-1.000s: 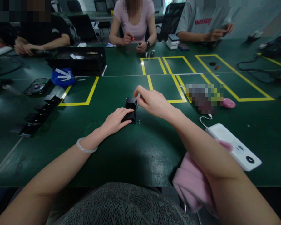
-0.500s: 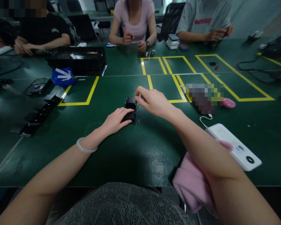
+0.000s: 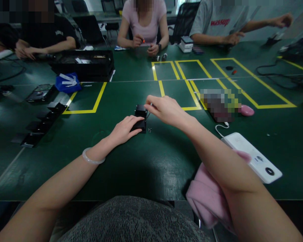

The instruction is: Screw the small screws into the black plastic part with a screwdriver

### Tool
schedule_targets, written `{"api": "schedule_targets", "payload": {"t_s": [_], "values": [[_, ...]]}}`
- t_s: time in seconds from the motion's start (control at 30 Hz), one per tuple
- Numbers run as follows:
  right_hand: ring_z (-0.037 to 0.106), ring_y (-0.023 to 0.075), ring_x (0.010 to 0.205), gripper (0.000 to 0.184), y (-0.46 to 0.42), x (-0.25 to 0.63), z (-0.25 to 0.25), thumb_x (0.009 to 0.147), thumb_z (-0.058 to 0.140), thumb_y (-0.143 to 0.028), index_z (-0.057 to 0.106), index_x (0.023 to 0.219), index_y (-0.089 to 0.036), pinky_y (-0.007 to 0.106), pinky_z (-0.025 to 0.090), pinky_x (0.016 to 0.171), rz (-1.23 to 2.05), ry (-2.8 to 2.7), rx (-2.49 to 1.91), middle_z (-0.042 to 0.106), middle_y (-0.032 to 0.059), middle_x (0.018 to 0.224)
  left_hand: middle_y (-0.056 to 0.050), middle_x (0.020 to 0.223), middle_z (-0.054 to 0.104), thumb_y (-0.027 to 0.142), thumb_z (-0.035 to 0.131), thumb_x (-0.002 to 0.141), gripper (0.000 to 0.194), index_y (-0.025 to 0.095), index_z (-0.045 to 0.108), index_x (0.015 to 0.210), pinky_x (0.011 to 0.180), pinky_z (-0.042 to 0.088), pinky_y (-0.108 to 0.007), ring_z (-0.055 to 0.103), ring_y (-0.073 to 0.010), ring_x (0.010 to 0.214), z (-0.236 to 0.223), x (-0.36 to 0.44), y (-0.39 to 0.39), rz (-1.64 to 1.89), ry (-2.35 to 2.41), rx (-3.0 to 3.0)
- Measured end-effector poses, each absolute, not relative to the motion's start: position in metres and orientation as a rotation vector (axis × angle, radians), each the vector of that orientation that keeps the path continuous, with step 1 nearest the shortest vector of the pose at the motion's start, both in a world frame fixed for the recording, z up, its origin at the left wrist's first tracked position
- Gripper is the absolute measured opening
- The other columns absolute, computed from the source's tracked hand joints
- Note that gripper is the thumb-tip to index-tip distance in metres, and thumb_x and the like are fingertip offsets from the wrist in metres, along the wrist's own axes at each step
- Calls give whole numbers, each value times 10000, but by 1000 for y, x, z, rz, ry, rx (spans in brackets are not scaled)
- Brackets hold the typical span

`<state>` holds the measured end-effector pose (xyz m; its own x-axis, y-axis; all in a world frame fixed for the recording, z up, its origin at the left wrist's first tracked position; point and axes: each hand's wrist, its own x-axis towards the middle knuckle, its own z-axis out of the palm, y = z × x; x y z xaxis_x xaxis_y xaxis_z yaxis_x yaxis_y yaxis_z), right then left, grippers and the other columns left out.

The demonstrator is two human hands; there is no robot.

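Observation:
A small black part (image 3: 140, 108) with a raised block at its far end lies on the green table. My left hand (image 3: 123, 128) grips its near half, fingers across the top and thumb along the near edge. My right hand (image 3: 164, 107) is bent over the part's right side, thumb and forefinger pinched together. From that pinch a thin rod-like tool (image 3: 148, 116) slants down to the part; its upper end is hidden by the fingers. A few tiny screws (image 3: 149, 130) lie just right of the part.
Black brackets (image 3: 44, 124) stand in a row at left, near a blue pouch (image 3: 67, 82) and a black box (image 3: 84, 65). A white power bank (image 3: 251, 156) and pink cloth (image 3: 207, 196) are by my right forearm. Three people sit opposite.
My right hand has shifted very slightly; the left hand and black part keep their place. Across the table, the person in grey has stretched an arm out to the right.

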<state>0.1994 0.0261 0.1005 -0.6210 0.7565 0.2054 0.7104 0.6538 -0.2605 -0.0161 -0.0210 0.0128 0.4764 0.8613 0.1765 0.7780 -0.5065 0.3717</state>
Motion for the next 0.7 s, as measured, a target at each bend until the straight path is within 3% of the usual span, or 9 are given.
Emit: {"api": "schedule_targets", "payload": {"t_s": [0.2,0.43,0.7], "values": [[606,198,784,379,25,199,99,981,357,-286,559,1276,-159,289,332,669,234,-2547,-1178,722,92,966,-113,1278,600,361,530,981,435,215,487,1389,957,500,-442,567,-283,1148,14,-16,-21,482,1412,2481],[619,213,802,350,28,199,98,1000,370,-385,637,1113,-187,290,333,670,222,-2544,-1188,716,77,893,-108,1279,599,362,527,982,429,225,489,1387,954,501,-434,566,-280,1151,14,-16,-21,497,1409,2488],[610,200,780,380,26,199,98,973,364,-278,568,1268,-154,290,325,659,230,-2526,-1186,725,94,966,-110,1262,605,347,531,981,427,214,493,1385,961,499,-441,565,-283,1152,15,-15,-22,483,1420,2482]]}}
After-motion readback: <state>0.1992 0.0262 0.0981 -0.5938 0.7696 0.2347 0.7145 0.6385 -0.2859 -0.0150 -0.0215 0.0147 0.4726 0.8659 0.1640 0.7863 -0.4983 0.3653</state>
